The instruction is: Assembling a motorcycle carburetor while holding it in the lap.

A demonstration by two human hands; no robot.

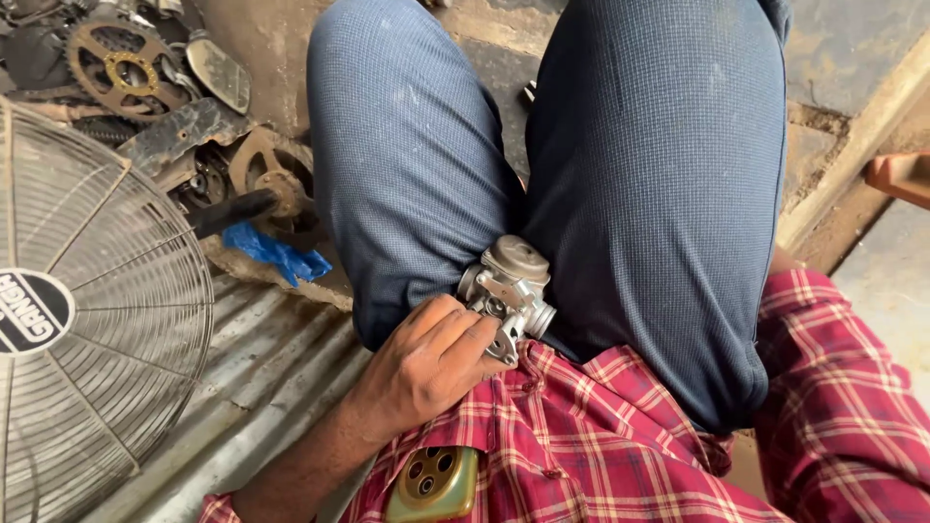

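Observation:
My left hand (426, 363) grips a small silver metal carburetor (511, 291) and rests it in my lap, between my thighs in blue-grey trousers. The carburetor's round cap points up and away from me. My fingers wrap its near left side. My right hand is out of view; only the red plaid sleeve (843, 407) of that arm shows at the right. A phone in a gold case (433, 484) sticks out of my red plaid shirt pocket.
A round wire fan guard (92, 310) fills the left edge. Behind it lie a rusty sprocket (126, 68), other greasy engine parts (262, 179) and a blue rag (276, 254). Corrugated metal sheet (262, 387) lies under my left arm. A concrete step (852, 126) runs at the right.

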